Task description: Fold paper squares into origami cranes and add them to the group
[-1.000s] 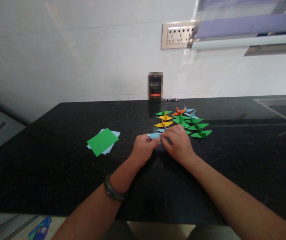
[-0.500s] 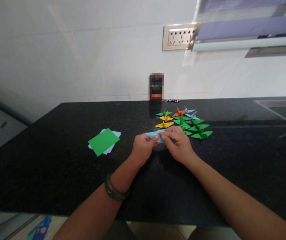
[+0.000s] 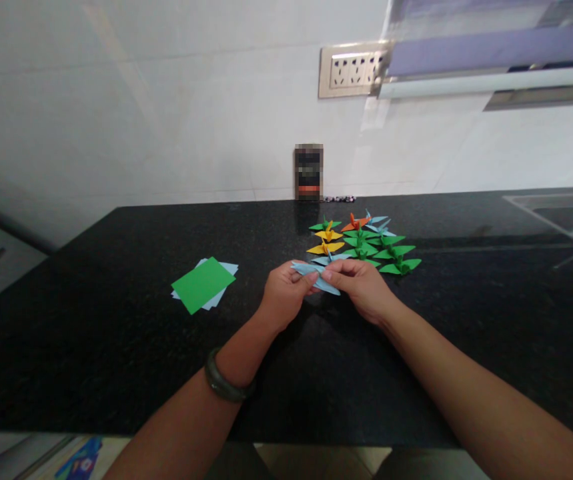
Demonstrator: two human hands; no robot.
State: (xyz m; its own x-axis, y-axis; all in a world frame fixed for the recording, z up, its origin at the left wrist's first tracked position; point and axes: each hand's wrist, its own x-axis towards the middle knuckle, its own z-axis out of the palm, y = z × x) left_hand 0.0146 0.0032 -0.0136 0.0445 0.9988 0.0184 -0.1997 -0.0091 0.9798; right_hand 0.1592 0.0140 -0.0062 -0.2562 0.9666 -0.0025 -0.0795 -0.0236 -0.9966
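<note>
In front of the paper cranes [image 3: 361, 243], I see the folded blue paper [image 3: 328, 288], its long axis running from far left to near right. The left hand [image 3: 285, 295] has its grip closed around the left half; the right hand [image 3: 363, 287] pinches just beside.

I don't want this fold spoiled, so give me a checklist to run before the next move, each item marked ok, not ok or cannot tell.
1. Left hand has hold of the light-blue folded paper: ok.
2. Right hand has its thumb and fingers on the same paper: ok.
3. Creases sharp and edges matched: cannot tell; too small, and fingers cover part.
4. Green sheet and the light-blue sheets under it lie apart from both hands: ok.
5. All folded birds in full view: not ok; the hands and held paper partly hide the nearest ones.
</note>
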